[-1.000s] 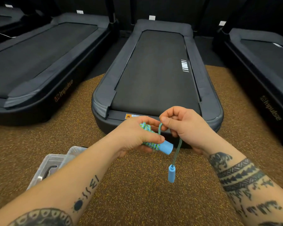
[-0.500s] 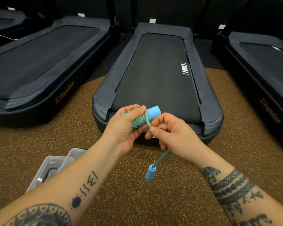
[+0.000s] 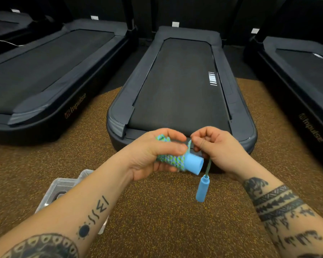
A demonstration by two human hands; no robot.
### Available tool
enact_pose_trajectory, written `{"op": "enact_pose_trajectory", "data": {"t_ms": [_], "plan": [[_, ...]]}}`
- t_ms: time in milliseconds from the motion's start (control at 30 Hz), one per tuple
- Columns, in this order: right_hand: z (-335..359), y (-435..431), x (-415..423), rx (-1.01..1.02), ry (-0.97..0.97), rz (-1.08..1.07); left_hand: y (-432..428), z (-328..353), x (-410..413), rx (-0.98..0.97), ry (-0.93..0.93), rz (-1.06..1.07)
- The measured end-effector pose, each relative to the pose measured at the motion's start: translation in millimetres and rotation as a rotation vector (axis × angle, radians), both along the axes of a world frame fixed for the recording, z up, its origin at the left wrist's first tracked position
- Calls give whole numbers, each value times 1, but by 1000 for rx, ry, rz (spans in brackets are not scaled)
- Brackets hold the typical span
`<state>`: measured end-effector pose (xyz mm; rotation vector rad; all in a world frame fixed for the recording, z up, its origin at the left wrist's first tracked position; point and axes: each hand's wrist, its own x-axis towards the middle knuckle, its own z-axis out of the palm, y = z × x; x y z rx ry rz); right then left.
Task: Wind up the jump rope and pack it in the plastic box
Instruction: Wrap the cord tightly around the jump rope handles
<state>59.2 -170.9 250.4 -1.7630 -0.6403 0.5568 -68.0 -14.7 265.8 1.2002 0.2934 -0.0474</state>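
My left hand (image 3: 157, 153) grips one blue handle (image 3: 193, 163) of the jump rope, with the green-and-blue rope (image 3: 172, 161) coiled tightly around it. The handle's open end points right and toward me. My right hand (image 3: 218, 148) pinches the loose stretch of rope just right of the coil. The second blue handle (image 3: 202, 189) hangs below that hand on a short length of rope. The clear plastic box (image 3: 63, 189) lies on the floor at lower left, mostly hidden behind my left forearm.
I am over brown speckled gym flooring (image 3: 166, 220). A dark treadmill deck (image 3: 181, 90) stretches straight ahead, its near end just beyond my hands. More treadmills stand at the left (image 3: 45, 71) and right (image 3: 306, 81).
My left hand has turned the wound handle so its open end points down-right instead of up. My right hand moved to the right of the coil, and the hanging handle swung right.
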Motion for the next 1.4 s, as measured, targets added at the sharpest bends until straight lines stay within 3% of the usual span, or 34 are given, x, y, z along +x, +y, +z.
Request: {"op": "enact_pose_trajectory", "data": {"t_ms": [367, 600, 667, 833, 967, 1133, 1267, 1400], "plan": [[21, 0, -14, 47, -88, 53, -11, -14, 10, 393, 103, 73], [22, 0, -22, 82, -55, 168, -4, -16, 14, 431, 45, 377], [18, 3, -25, 77, -63, 190, -4, -18, 15, 382, 42, 464], [7, 11, -31, 101, -9, 168, -3, -13, 15, -137, 17, 591], [3, 14, -33, 115, 64, 127, -3, -7, 13, -273, 2, 558], [-2, 11, -30, 29, 124, 130, -2, -4, 11, -251, -23, 472], [-1, 8, -20, 2, 157, 80, 0, -1, 7, -163, -31, 304], [9, 3, -7, 62, 218, 29, -3, -2, 7, 79, -29, 207]]}}
